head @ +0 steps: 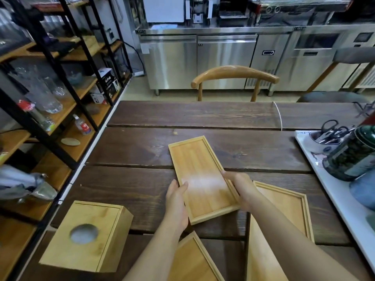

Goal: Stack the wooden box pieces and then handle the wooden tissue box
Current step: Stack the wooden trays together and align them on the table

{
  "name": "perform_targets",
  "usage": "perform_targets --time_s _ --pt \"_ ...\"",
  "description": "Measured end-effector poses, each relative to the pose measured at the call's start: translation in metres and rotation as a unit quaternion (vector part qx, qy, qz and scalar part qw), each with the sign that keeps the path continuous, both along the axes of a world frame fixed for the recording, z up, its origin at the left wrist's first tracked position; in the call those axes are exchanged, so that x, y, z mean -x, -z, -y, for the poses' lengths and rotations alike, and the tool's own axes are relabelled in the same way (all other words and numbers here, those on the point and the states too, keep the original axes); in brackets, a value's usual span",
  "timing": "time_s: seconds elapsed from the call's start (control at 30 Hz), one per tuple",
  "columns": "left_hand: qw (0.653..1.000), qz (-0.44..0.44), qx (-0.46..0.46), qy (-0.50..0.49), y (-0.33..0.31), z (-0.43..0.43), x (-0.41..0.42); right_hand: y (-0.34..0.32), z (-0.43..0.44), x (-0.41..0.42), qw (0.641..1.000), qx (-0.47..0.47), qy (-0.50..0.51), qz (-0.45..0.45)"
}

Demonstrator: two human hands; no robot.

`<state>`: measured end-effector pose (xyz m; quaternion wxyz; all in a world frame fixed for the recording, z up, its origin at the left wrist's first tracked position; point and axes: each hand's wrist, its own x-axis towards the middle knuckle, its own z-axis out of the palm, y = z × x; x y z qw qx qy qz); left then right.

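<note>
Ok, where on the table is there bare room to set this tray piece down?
Free: the far planks between the held tray piece and the chair, and the strip between it and the white tray. Crowded: the near edge, with the tissue box and two more pieces.

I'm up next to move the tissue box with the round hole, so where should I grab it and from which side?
Take the tissue box by its two long side walls, coming down from above with a hand on each side. It lies flat with the round hole facing up, and nothing rests against its sides. Both hands are busy with the wooden tray now.
</note>
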<state>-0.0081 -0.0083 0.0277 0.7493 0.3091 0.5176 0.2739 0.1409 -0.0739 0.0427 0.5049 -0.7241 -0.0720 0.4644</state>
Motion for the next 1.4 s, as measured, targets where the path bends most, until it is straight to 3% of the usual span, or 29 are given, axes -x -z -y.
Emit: perform_targets --time_s 0.2,0.4,0.63,0.8,1.0,1.4 --pt "0.987 -0.082 -0.097 0.096 -0.027 0.011 -0.002 -0.009 0.013 0.011 0.994 0.049 0.005 0.096" --pt "0.96 -0.088 -0.202 0.173 -0.04 0.046 -0.017 -0.031 0.068 0.004 0.977 0.047 0.043 0.204" --pt "0.935 -0.062 -0.213 0.276 -0.046 0.101 -0.029 -0.035 0.151 0.004 0.909 0.123 0.039 0.397" --pt "0.899 -0.075 -0.229 0.366 -0.031 0.136 -0.031 -0.019 0.2 0.021 0.879 0.225 0.045 0.418" --pt "0.86 -0.146 -0.24 0.427 0.009 0.164 -0.027 -0.007 0.23 0.038 0.852 0.274 0.018 0.446" --pt "0.849 -0.186 -0.247 0.428 0.024 0.169 -0.007 0.024 0.235 0.049 0.809 0.32 -0.036 0.492"
